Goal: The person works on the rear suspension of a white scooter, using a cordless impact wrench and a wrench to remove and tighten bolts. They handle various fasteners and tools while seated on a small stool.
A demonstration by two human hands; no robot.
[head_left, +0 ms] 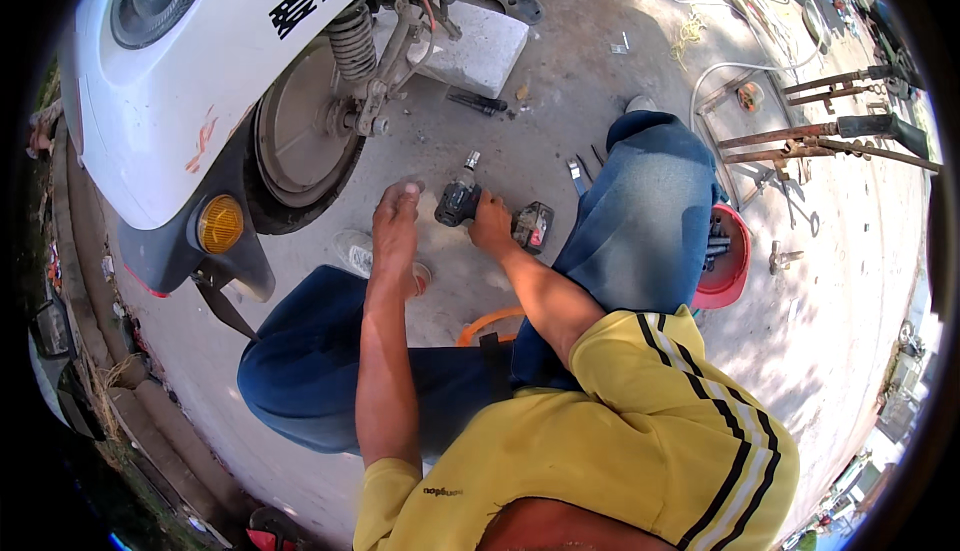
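Note:
My right hand [490, 223] is wrapped round the grip of a dark cordless impact wrench [459, 201]. A silver socket [472, 160] sits on its nose, pointing away from me, and its battery [533, 226] shows to the right of the hand. My left hand [396, 219] hovers left of the tool with its fingers drawn together; whatever they may hold is hidden. Beyond it is the wheel [300, 131] of a white scooter [160, 91], its axle end [379, 126] facing me. A coil-spring shock absorber [352, 39] rises above the wheel.
A pale stone block [480, 51] stands by the scooter, with a dark tool [476, 101] on the ground before it. Right of my knee, a red bowl [736, 281] holds sockets. Farther right lie a metal frame [735, 151], a cable [715, 66] and rusty long-handled tools [780, 138].

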